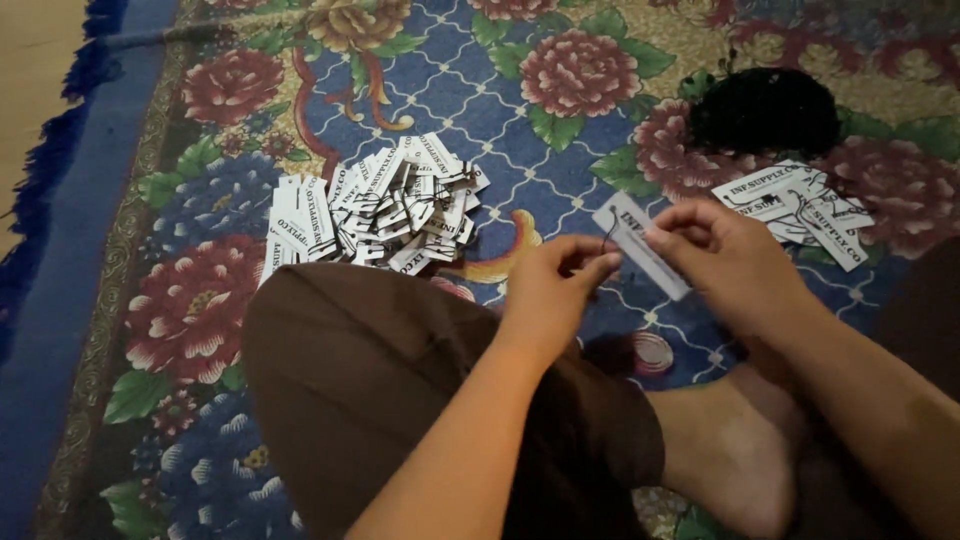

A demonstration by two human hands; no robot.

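Right hand (725,250): fingers closed in a pinch on a white rectangular card tag with dark print (640,245), gripped along its upper right part. The tag is held in the air above the carpet, tilted, its long side running from upper left to lower right.

Left hand (555,280): thumb and forefinger pressed together at the tag's upper left end, pinching a thin black thread (607,238) that shows as a small loop against the white card. The two hands are just beside each other, with the tag between them.

Below the hands: the person sits cross-legged. A bent knee in brown cloth (400,380) lies under the left forearm, and a bare foot (730,450) rests under the right forearm.

Carrying surface: a patterned floral carpet, blue ground with red and pink flowers, green leaves and a blue fringed border (150,300).

To the left of the hands, toward the carpet's middle: a large loose heap of white printed card tags (375,205), overlapping at all angles, its near edge touching the brown-clad knee.

To the right, beyond the right hand: a smaller pile of the same white tags (800,205). Just behind that pile, toward the carpet's far edge, lies a dark bundle of black thread or fibre (765,110); its make-up cannot be told.
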